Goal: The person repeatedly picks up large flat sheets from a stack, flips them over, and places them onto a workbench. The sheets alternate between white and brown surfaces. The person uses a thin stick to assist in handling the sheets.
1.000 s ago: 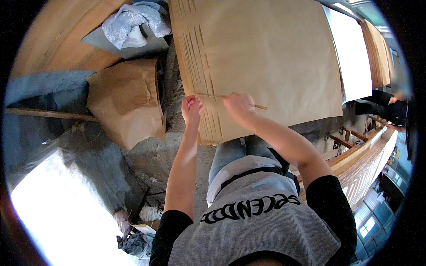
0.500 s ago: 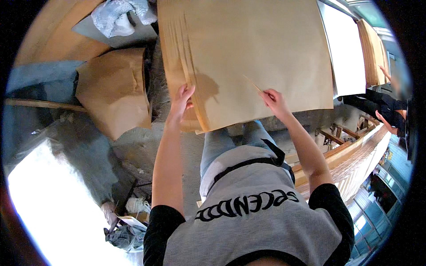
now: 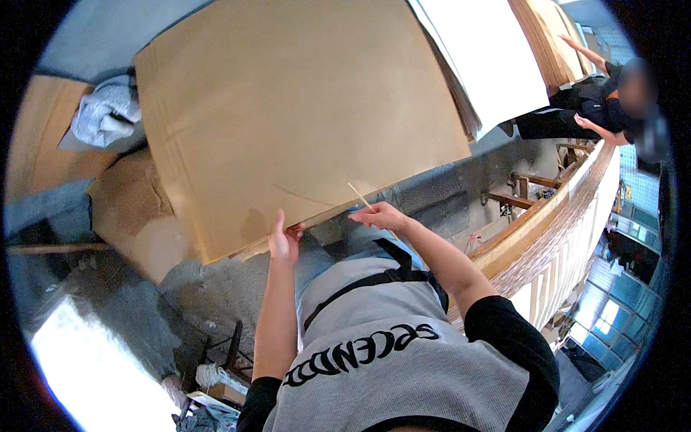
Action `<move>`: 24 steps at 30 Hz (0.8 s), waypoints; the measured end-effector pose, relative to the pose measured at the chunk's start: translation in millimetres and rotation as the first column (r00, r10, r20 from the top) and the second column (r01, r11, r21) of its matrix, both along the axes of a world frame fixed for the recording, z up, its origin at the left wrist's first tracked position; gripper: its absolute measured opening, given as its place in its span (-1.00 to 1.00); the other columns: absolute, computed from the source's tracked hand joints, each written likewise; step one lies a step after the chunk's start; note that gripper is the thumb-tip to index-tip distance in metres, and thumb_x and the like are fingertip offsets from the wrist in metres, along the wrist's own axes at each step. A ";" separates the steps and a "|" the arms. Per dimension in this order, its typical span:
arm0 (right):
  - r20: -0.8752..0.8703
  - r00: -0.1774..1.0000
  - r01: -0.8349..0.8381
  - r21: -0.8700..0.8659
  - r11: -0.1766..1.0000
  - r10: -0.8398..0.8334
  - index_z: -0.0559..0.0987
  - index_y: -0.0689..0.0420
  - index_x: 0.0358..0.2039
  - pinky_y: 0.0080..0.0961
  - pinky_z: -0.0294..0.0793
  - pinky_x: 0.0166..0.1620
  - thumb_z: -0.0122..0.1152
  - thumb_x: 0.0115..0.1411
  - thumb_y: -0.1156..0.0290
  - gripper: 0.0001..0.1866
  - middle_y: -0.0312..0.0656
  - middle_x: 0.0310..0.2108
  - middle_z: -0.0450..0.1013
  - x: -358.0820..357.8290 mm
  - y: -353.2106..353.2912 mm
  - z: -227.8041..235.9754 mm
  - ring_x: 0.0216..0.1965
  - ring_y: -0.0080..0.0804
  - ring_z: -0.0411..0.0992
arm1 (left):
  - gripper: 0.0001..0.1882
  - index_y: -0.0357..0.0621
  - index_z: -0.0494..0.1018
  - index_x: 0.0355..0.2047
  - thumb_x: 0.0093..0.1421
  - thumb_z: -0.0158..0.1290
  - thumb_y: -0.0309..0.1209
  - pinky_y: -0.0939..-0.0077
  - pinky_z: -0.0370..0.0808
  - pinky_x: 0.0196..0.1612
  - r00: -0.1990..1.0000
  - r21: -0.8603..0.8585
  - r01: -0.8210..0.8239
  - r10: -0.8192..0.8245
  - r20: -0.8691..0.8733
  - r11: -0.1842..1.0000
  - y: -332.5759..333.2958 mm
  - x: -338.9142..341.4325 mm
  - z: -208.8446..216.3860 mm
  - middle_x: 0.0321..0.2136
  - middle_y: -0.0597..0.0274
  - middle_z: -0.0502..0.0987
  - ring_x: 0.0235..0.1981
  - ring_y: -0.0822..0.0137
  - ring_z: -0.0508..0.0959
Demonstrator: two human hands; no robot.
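Note:
A stack of large brown paper sheets [image 3: 302, 108] spreads in front of me. At its near edge is my left hand [image 3: 283, 243], thumb stretched over the top sheet and fingers loosely bent beside the edge, apart from the thumb. No object shows between them. My right hand [image 3: 381, 217] is closed around a thin pale wooden stick [image 3: 357, 192], whose tip points up and left over the near edge of the paper. The hand itself is just off that edge, to the right of my left hand.
White sheets [image 3: 482, 65] lie beyond at the right, before another brown stack [image 3: 540, 39]. A person in black [image 3: 590, 108] stands there. A long wooden frame [image 3: 540, 230] runs along my right. At left are crumpled brown paper [image 3: 133, 209] and a white cloth [image 3: 106, 115].
My view has turned, so the stack now lies further left and tilted. My left hand has gone from the stack's left side to its near edge. My right hand, still holding the stick, has come nearer.

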State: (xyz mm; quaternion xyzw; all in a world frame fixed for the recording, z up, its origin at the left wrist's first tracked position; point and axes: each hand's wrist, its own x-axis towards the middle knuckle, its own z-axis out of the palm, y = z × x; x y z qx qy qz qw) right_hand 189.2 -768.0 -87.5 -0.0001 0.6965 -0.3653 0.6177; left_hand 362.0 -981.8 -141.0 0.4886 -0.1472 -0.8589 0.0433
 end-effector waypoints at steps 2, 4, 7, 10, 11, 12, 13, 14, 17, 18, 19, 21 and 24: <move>0.090 0.982 0.171 -0.030 0.985 -0.168 0.50 0.04 -0.59 -0.72 0.05 -0.67 0.15 -0.02 0.05 -0.69 -0.44 -0.71 0.25 -17.6 14.3 -8.5 -0.71 -0.70 0.14 | -0.74 -0.18 0.32 -0.37 0.09 -0.03 -0.22 0.62 0.22 -0.74 0.985 -0.125 -0.085 0.102 0.136 0.988 6.7 -26.7 5.6 -0.55 0.25 0.42 -0.67 0.38 0.38; 0.210 0.892 0.424 -0.079 0.902 -0.401 0.43 0.01 -0.62 -0.72 -0.06 -0.72 0.11 0.02 0.07 -0.71 -0.46 -0.75 0.16 -36.3 31.9 -3.7 -0.77 -0.70 0.04 | -0.76 -0.15 0.31 -0.39 0.10 -0.03 -0.24 0.61 0.22 -0.74 0.968 -0.122 -0.146 0.168 0.187 0.982 6.9 -11.5 -27.7 -0.58 0.26 0.39 -0.71 0.39 0.34; 0.407 0.642 0.748 -0.150 0.646 -0.649 0.33 0.03 -0.53 -0.72 -0.08 -0.75 0.00 0.09 0.08 -0.71 -0.44 -0.80 0.11 -68.4 77.0 -18.4 -0.82 -0.68 -0.01 | -0.81 -0.11 0.29 -0.43 0.11 -0.05 -0.26 0.60 0.18 -0.75 0.958 -0.105 -0.203 0.219 0.183 0.974 0.6 -17.9 -10.3 -0.63 0.27 0.35 -0.78 0.40 0.27; 0.468 0.536 0.814 -0.064 0.578 -0.703 0.32 -0.01 -0.64 -0.70 -0.09 -0.77 -0.03 0.08 0.00 -0.64 -0.36 -0.83 0.18 -100.1 95.8 -12.7 -0.86 -0.61 0.00 | -0.80 -0.11 0.29 -0.41 0.13 -0.08 -0.25 0.59 0.23 -0.74 0.991 -0.062 -0.085 0.091 0.100 0.994 -7.5 -13.3 6.0 -0.64 0.27 0.35 -0.80 0.40 0.25; 0.472 0.577 0.784 -0.091 0.614 -0.667 0.33 0.00 -0.71 -0.70 -0.10 -0.77 -0.03 0.09 0.03 -0.62 -0.34 -0.85 0.19 -107.3 95.7 -13.8 -0.87 -0.61 0.00 | -0.79 -0.11 0.29 -0.39 0.13 -0.09 -0.24 0.58 0.24 -0.75 0.997 -0.056 -0.041 0.045 0.065 0.998 -13.7 -3.8 -7.4 -0.65 0.27 0.35 -0.80 0.40 0.26; 0.421 0.690 0.681 -0.100 0.726 -0.589 0.34 0.02 -0.72 -0.69 -0.05 -0.78 -0.04 0.10 0.06 -0.62 -0.33 -0.85 0.20 -116.5 100.2 -25.0 -0.86 -0.60 0.04 | -0.78 -0.12 0.29 -0.37 0.14 -0.10 -0.24 0.56 0.26 -0.75 0.999 -0.045 0.016 -0.015 0.032 0.999 -15.5 2.5 -16.1 -0.66 0.27 0.35 -0.80 0.39 0.27; 0.364 0.783 0.570 -0.096 0.816 -0.504 0.35 0.05 -0.73 -0.67 -0.01 -0.78 -0.04 0.11 0.09 -0.61 -0.32 -0.85 0.22 -122.3 105.0 -36.4 -0.86 -0.59 0.08 | -0.77 -0.14 0.29 -0.35 0.14 -0.10 -0.23 0.57 0.26 -0.76 0.983 -0.190 0.101 -0.068 0.173 0.977 -10.0 2.5 -14.6 -0.67 0.27 0.35 -0.82 0.39 0.27; 0.136 0.913 0.403 -0.136 0.905 -0.386 0.35 0.08 -0.69 -0.65 0.03 -0.77 -0.03 0.11 0.15 -0.66 -0.31 -0.82 0.23 -121.5 106.1 -35.6 -0.84 -0.57 0.11 | -0.76 -0.15 0.28 -0.33 0.14 -0.11 -0.23 0.57 0.26 -0.78 0.944 -0.313 0.201 -0.097 0.317 0.928 1.6 -1.6 -8.2 -0.69 0.27 0.35 -0.83 0.38 0.27; -0.636 0.771 -0.083 -0.153 0.985 -0.033 0.36 0.21 -0.56 -0.55 0.19 -0.72 -0.02 0.11 0.37 -0.81 -0.25 -0.78 0.28 -96.7 114.2 -48.5 -0.78 -0.47 0.24 | -0.70 -0.17 0.26 -0.27 0.14 -0.11 -0.20 0.60 0.19 -0.86 0.891 -0.586 0.271 0.031 0.453 0.764 46.7 25.8 -29.3 -0.70 0.22 0.36 -0.87 0.38 0.28; -0.783 0.617 -0.067 -0.159 0.985 -0.085 0.39 0.22 -0.49 -0.55 0.21 -0.71 -0.01 0.10 0.37 -0.83 -0.24 -0.77 0.29 -79.7 120.7 -57.0 -0.77 -0.47 0.26 | -0.70 -0.12 0.26 -0.24 0.14 -0.13 -0.18 0.59 0.18 -0.87 0.896 -0.624 0.185 0.130 0.424 0.759 66.3 31.2 -28.0 -0.68 0.23 0.36 -0.89 0.38 0.26; -0.822 0.565 -0.053 -0.124 0.991 -0.073 0.40 0.23 -0.42 -0.55 0.22 -0.70 0.00 0.10 0.38 -0.84 -0.23 -0.75 0.31 -73.6 120.2 -57.5 -0.76 -0.46 0.27 | -0.70 -0.07 0.25 -0.22 0.15 -0.15 -0.16 0.58 0.16 -0.88 0.891 -0.657 0.100 0.227 0.393 0.747 77.1 31.3 -22.5 -0.65 0.23 0.37 -0.90 0.38 0.25; -0.810 0.587 -0.019 -0.002 1.000 0.009 0.42 0.23 -0.27 -0.56 0.24 -0.67 0.01 0.09 0.39 -0.78 -0.21 -0.70 0.35 -66.5 119.4 -47.8 -0.74 -0.47 0.29 | -0.68 0.01 0.21 -0.12 0.16 -0.18 -0.16 0.58 0.18 -0.87 0.903 -0.576 -0.168 0.359 0.235 0.800 73.3 29.9 -22.3 -0.61 0.24 0.39 -0.85 0.37 0.29; -0.710 0.648 0.099 -0.281 0.954 -0.277 0.42 0.20 -0.58 -0.64 0.16 -0.70 0.05 0.09 0.25 -0.73 -0.33 -0.79 0.25 -100.2 92.0 -74.8 -0.76 -0.60 0.20 | -0.71 -0.04 0.27 -0.23 0.12 -0.10 -0.17 0.63 0.18 -0.84 0.955 -0.538 -0.181 0.277 0.102 0.823 29.5 2.5 -3.2 -0.64 0.27 0.35 -0.80 0.44 0.29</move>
